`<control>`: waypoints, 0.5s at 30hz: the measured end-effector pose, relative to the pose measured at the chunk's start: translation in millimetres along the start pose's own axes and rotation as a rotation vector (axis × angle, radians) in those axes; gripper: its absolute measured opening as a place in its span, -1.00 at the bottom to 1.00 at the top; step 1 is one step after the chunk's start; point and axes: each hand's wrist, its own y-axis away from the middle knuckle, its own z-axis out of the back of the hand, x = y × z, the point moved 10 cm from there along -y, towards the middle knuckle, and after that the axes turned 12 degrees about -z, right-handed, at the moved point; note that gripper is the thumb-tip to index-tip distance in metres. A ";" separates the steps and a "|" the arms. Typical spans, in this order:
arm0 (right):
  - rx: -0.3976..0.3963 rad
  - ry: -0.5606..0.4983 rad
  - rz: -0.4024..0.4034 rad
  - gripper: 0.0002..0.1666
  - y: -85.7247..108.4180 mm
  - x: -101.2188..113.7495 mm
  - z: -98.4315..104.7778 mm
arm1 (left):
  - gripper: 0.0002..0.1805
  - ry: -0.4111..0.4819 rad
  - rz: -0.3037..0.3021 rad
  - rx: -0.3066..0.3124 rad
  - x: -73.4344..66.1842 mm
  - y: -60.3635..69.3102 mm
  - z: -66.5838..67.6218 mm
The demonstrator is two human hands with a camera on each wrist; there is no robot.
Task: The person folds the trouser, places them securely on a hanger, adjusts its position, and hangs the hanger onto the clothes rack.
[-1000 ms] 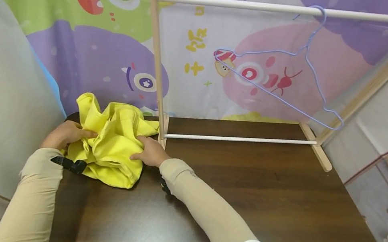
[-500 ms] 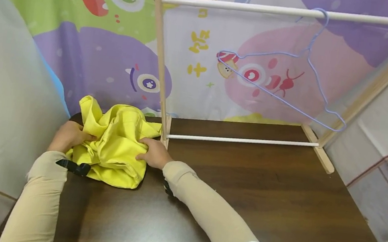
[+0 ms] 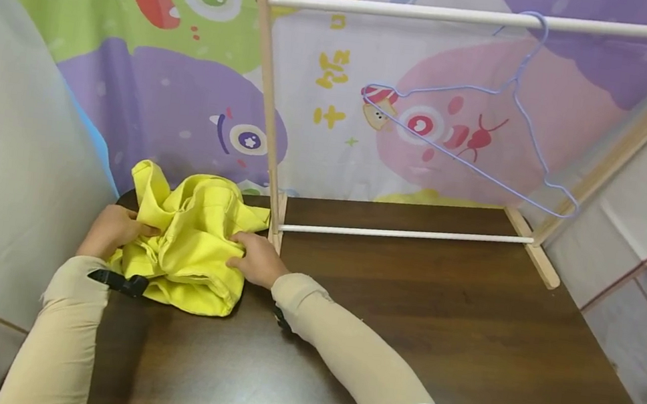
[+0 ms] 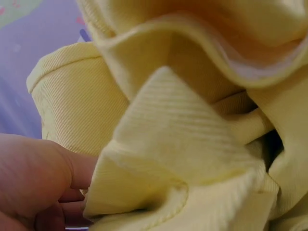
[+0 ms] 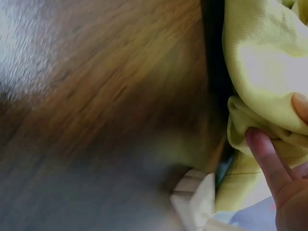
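A crumpled yellow cloth garment lies in a heap at the table's left back corner. At its left side the left hand grips the fabric; in the left wrist view that hand has its fingers partly hidden behind a fold. The right hand pinches the garment's right side. In the right wrist view the right hand has one finger against a fold and another fingertip on the yellow cloth above it.
A wooden rack with a white top rail and a white lower bar stands right of the garment. A blue wire hanger hangs from the rail. The brown table extends to the right. A patterned curtain is behind.
The camera view has shifted slightly, moving everything a little to the right in the picture. Both hands keep their places on the garment, whose shape is almost the same.
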 end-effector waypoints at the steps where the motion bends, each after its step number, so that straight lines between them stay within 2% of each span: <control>1: -0.006 0.007 0.014 -0.47 1.8 3.2 0.7 | -0.35 0.010 -0.004 -0.015 1.3 0.8 1.0; 5: -0.034 0.016 0.061 -0.50 6.3 11.7 4.2 | -0.41 0.046 -0.011 -0.066 4.3 3.9 4.7; 10: -0.061 -0.011 0.068 -0.54 8.5 10.5 9.4 | -0.28 0.106 0.023 -0.050 3.7 7.9 1.4; 15: -0.079 0.011 0.135 -0.56 13.1 17.6 14.0 | -0.31 0.138 0.034 -0.063 -0.6 15.5 2.6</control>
